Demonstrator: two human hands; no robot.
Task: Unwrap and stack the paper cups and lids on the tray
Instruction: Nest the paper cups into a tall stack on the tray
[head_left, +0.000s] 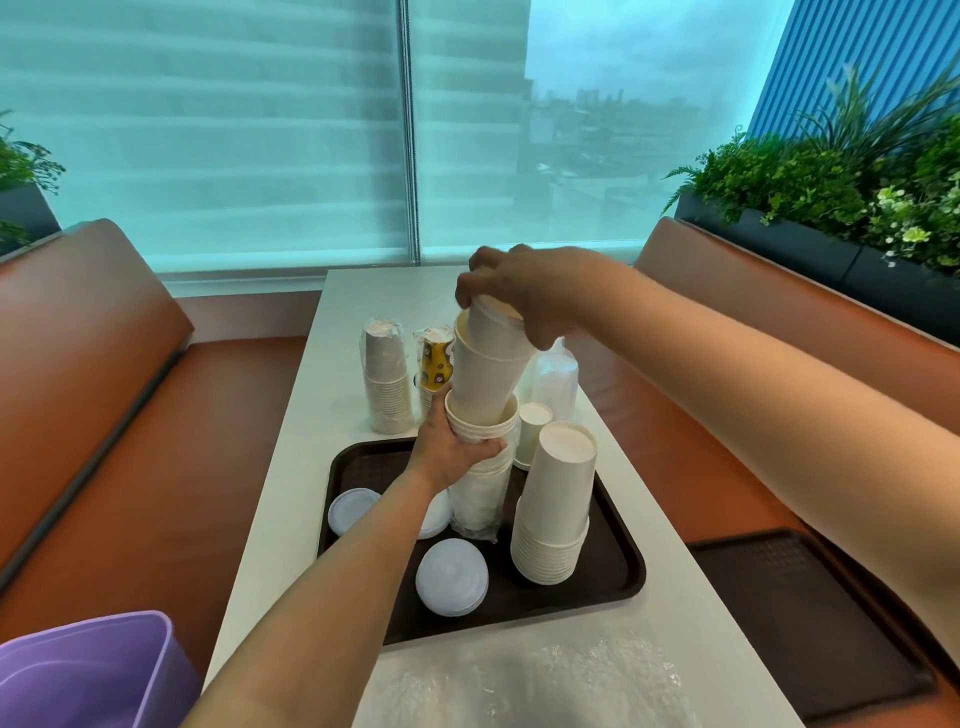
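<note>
A: Where is the stack being handled?

B: Upright over the far part of the brown tray (613, 582); the left hand (457, 447) has its fingers wrapped round the rims of a wrapped cup stack (480, 499), whose plastic sleeve hangs bunched low against the tray.

A: And the other hand?

B: The right hand (524, 296) grips the top of a few white cups (488, 369) from above, fingers curled over the rim; those cups tilt to the left, their base still nested in the held stack.

A: What else sits on the tray?

B: An inverted stack of white cups (556, 514) on the right side; white lids (452, 577) lying flat near the front and another lid (353, 512) at the left edge.

A: Beyond the tray?

B: On the white counter (291, 467), a wrapped sleeve of cups (387, 384), a printed yellow cup sleeve (435, 364), a small cup (534, 431), and a bagged pile of clear lids (556, 379); crumpled plastic wrap (571, 675) lies nearest; a purple bin (88, 670) stands at lower left.
</note>
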